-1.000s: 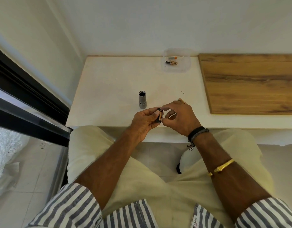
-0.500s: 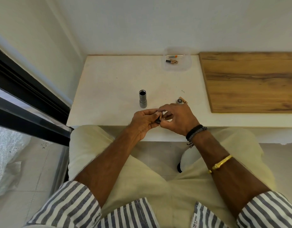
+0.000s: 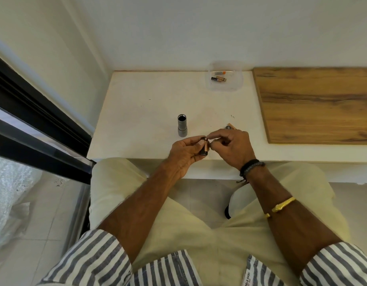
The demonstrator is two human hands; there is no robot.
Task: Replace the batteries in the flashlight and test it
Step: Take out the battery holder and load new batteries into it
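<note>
Sleeves (image 3: 91, 259) striped blue and white fill the bottom of the frame, with cream trousers between them and both bare forearms reaching up toward the centre. The right wrist carries a black beaded band (image 3: 251, 165) and, lower down, a gold bangle (image 3: 281, 206).

Both hands meet over the near edge of the white bench (image 3: 141, 112). The left hand (image 3: 184, 153) has its grip curled round a short black battery holder (image 3: 205, 147), held roughly upright, with a copper-coloured cell showing in its side. The right hand (image 3: 234, 145) has its grip closed in a pinch, thumb and forefinger on the holder's upper end, and hides what lies behind it.

Just beyond the right knuckles a small dark round part (image 3: 228, 127) lies on the bench beside a copper-toned piece; what they are is too small to tell.

Up and left of the hands the grey flashlight body (image 3: 182, 126) stands upright, untouched, its dark open end up.

Farther back, against the wall, a clear plastic tub (image 3: 237, 79) holds loose batteries (image 3: 218, 79). A wooden board (image 3: 314, 104) covers the bench at right. A black window frame (image 3: 34, 112) runs down the left.
</note>
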